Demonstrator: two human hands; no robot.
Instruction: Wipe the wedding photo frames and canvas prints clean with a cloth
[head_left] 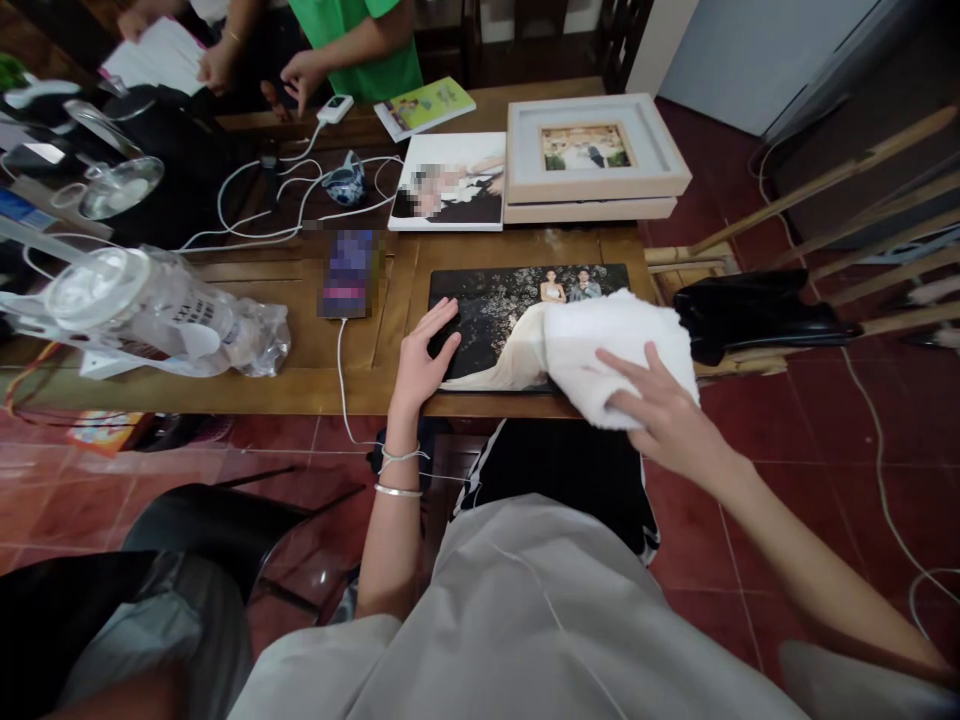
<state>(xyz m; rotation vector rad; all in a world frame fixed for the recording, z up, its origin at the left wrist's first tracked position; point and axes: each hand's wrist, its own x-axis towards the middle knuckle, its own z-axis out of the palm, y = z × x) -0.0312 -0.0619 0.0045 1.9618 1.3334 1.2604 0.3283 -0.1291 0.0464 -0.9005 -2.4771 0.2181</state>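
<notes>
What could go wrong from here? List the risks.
1. The photo panel lies at the near edge of the table; a push from the right hand on the cloth might slide it off, with only the left hand pinning it.
2. The charging cable hangs beside the left wrist; a snag could drag the phone.

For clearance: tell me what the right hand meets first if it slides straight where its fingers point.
The right hand lies on the white cloth, fingers aimed forward-left. Past the cloth it would likely cross the dark photo print, probably clear of the left hand.
</notes>
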